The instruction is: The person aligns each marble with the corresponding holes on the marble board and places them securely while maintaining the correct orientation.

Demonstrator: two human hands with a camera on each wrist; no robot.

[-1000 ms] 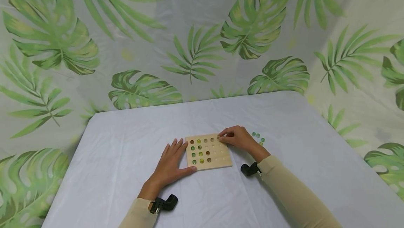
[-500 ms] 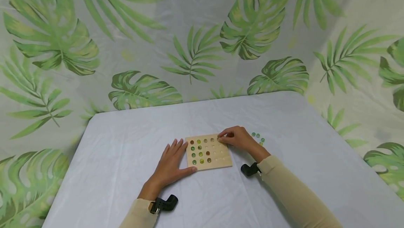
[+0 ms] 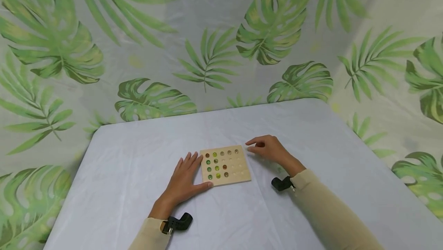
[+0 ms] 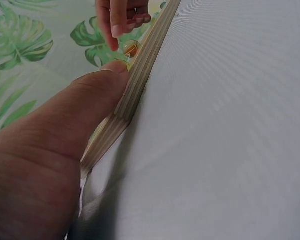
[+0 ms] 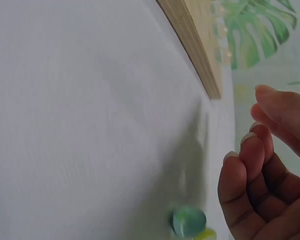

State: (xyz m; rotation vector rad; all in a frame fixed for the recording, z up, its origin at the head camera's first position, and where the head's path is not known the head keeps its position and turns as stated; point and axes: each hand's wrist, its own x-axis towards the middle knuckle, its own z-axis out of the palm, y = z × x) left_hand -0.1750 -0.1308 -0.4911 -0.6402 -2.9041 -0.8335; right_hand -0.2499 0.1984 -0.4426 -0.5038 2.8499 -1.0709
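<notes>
A pale wooden board (image 3: 232, 167) with rows of round hollows lies on the white-covered table, glass marbles filling the far row and the left columns. My left hand (image 3: 185, 180) rests along its left side, fingers spread and fairly straight, the thumb (image 4: 107, 82) against the front edge. Just right of the far right corner hovers my right hand (image 3: 270, 150), thumb and index finger apart with nothing between them; its other fingers (image 5: 235, 180) are loosely curled. A clear marble (image 3: 237, 151) sits in the far right corner hollow. Among the board's marbles is an orange-swirled marble (image 4: 131, 48).
Below the right hand, a loose green marble (image 5: 188, 221) and a yellow marble (image 5: 207, 234) lie on the tablecloth (image 3: 138, 146); in the head view the hand hides the loose marbles. A leaf-patterned cloth (image 3: 214, 57) hangs behind the table.
The right hand has left the far right corner of the board and moved right, its fingers parting. A clear marble now shows in that hollow. The left hand stays in place.
</notes>
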